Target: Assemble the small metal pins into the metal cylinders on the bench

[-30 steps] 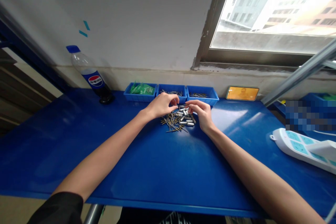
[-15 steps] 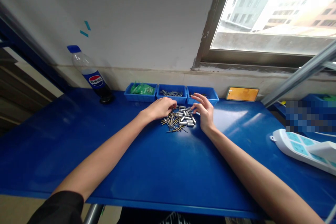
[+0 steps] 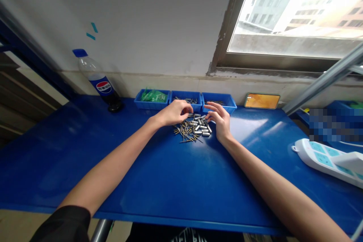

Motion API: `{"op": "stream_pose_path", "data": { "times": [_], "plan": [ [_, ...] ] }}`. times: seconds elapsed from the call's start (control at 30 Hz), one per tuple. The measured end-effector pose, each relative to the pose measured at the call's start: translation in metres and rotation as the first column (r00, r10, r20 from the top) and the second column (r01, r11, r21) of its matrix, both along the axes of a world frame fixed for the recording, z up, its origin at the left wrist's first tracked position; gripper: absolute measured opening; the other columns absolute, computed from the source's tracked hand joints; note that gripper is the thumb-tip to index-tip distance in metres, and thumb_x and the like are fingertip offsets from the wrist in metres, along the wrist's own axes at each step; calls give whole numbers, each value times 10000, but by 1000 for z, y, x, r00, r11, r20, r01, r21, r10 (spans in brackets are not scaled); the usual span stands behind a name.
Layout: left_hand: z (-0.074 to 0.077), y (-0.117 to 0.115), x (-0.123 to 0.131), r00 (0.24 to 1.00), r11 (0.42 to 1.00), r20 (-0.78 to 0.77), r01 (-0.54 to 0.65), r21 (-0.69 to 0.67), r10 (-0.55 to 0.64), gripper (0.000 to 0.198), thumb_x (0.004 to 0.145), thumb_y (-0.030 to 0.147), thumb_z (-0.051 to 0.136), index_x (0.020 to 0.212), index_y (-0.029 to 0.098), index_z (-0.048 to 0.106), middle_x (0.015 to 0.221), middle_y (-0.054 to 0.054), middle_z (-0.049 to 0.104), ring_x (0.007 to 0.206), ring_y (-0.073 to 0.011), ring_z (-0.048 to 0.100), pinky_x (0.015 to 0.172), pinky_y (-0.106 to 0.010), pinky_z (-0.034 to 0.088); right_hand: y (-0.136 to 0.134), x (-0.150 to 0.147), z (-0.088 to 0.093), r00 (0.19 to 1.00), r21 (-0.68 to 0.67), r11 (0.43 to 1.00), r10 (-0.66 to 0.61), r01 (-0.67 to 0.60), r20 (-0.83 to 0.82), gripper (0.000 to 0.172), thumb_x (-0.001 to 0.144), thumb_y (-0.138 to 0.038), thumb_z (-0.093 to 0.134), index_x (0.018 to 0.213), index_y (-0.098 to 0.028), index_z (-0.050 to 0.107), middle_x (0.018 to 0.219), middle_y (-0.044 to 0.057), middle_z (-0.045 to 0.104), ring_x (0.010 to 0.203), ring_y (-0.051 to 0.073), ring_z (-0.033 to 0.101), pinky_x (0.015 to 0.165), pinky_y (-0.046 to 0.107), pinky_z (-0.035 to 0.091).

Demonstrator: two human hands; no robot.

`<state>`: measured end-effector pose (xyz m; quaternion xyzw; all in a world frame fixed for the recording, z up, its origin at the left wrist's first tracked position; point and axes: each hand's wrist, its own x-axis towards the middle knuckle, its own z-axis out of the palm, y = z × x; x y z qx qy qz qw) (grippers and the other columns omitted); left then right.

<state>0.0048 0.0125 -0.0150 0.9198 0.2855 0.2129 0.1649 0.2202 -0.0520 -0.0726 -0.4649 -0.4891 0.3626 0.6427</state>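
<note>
On the blue table, a heap of thin metal pins with brass-coloured parts point(image 3: 185, 132) lies beside a heap of short silver metal cylinders point(image 3: 202, 127). My left hand point(image 3: 176, 113) is over the back left of the pins. Its thumb and fingers are curled together in a pinch, and whatever lies between the tips is too small to make out. At the right side of the cylinders is my right hand point(image 3: 222, 121), its fingers apart and partly bent, with nothing visible between them. Its thumb and fingertips are close to the nearest cylinders.
Behind the heaps stand a blue bin with green bags point(image 3: 137, 103), a bin of grey metal parts point(image 3: 185, 107) and a bin of thin pieces point(image 3: 231, 106). A cola bottle point(image 3: 103, 86) is left, a phone point(image 3: 262, 101) leans on the wall, and a power strip point(image 3: 304, 153) lies right.
My left hand has lifted slightly upward from the pins, its curled fingers a little more in view. My right hand has hardly moved. The heaps look the same.
</note>
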Motion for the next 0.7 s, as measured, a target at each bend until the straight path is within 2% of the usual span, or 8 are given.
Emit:
{"op": "stream_pose_path", "data": {
  "times": [0.17, 0.4, 0.53, 0.7],
  "plan": [
    [2, -1, 1, 979, 974, 200, 4, -227, 42, 104, 787, 180, 697, 849, 140, 770, 816, -54, 775, 739, -165, 719, 717, -259, 565, -1, 0, -1, 997, -3, 998, 61, -61, 42, 317, 795, -316, 619, 1070, -204, 730, 1002, 70, 786, 651, 173, 630, 611, 317, 502],
    [3, -4, 4, 922, 901, 357, 22, -433, 149, 199, 722, 286, 812, 790, 118, 730, 805, -91, 787, 749, -203, 753, 709, -304, 610, -2, 0, 0, 978, -17, 984, 178, -177, 111, 238, 823, -362, 700, 1008, -235, 778, 941, 42, 801, 780, 212, 700, 705, 339, 532],
    [-5, -3, 5, 912, 895, 380, 37, -444, 151, 210, 716, 286, 826, 770, 118, 712, 820, -98, 790, 753, -206, 756, 707, -305, 609, -1, 1, 0, 971, -29, 974, 225, -223, 85, 201, 814, -357, 739, 966, -240, 799, 914, 32, 805, 789, 212, 707, 717, 337, 534],
    [-13, -1, 7, 941, 931, 320, 12, -365, 113, 148, 757, 261, 790, 797, 130, 733, 790, -70, 782, 726, -183, 744, 679, -267, 584, 0, 3, -3, 973, -28, 975, 222, -220, 69, 187, 813, -340, 745, 950, -233, 814, 900, 31, 803, 747, 190, 672, 691, 319, 514]
  ]
}}
